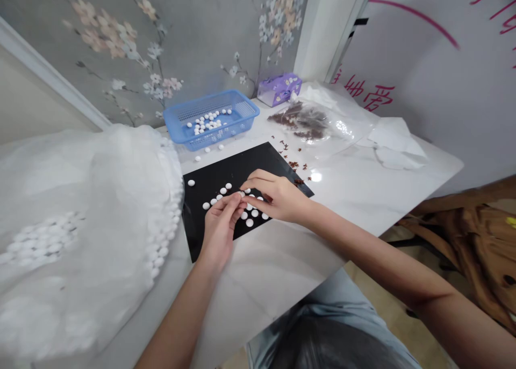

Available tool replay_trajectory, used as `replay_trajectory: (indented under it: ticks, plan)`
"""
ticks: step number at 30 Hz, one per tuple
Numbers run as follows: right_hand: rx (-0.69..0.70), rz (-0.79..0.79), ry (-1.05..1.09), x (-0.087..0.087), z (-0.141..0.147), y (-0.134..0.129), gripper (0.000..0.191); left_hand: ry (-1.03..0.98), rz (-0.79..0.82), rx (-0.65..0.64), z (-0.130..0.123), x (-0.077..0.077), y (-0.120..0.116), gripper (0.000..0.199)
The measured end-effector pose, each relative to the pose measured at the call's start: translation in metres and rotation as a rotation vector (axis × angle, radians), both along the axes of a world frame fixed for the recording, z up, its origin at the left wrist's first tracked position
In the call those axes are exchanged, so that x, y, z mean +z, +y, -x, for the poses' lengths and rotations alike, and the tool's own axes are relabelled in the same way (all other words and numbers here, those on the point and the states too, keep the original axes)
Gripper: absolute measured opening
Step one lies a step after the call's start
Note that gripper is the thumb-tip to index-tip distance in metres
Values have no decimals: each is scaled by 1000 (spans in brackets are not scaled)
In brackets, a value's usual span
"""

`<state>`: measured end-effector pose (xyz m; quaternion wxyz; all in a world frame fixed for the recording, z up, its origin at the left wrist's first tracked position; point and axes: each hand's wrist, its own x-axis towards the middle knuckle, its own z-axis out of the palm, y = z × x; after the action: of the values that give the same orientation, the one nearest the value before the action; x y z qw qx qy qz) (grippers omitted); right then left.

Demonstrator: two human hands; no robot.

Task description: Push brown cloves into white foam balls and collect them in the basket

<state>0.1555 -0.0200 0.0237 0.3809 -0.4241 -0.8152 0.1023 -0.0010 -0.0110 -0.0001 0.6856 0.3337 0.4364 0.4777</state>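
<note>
Over a black mat (205,229), my left hand (221,226) pinches a small white ball (242,194) between thumb and finger. My right hand (278,194) meets it there, its fingertips closed at the top of the ball; whether they hold a small dark piece is too small to tell. Several white balls (249,222) lie on the mat under and beside my hands, and one (191,183) sits apart near the mat's left edge. Small brown star-shaped pieces (293,165) are scattered at the mat's upper right edge.
A blue basket (242,123) with several white balls stands behind the mat. Left is a large clear bag (116,197) full of white balls. Behind right are a bag of brown pieces (306,123) and a purple box (279,89). The white table's edge (455,165) is at right.
</note>
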Motion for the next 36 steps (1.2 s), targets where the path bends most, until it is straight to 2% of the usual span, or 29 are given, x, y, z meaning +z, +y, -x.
replay_trajectory:
  ticks: [14,17,20,23,25,28,31,36]
  plan:
    - [29,-4,-11,-9,5,5,17,-29,16,21,1,-2,2,11]
    - [7,56,-96,1,6,5,19,-21,-15,57,-2,-1,0,12]
    - [-22,131,-253,21,9,9,16,58,-125,127,-3,2,-3,15]
    - [-24,102,-237,38,22,28,22,216,-193,225,-1,2,-3,19]
    - [-27,71,-202,42,38,49,25,342,-224,256,1,0,-2,22]
    - [-48,165,-346,37,69,83,18,537,-292,182,5,-6,0,22]
    - [1,280,-516,26,97,107,24,621,-339,118,7,-11,0,17]
    - [-1,294,-544,18,113,114,15,651,-358,74,7,-11,0,19]
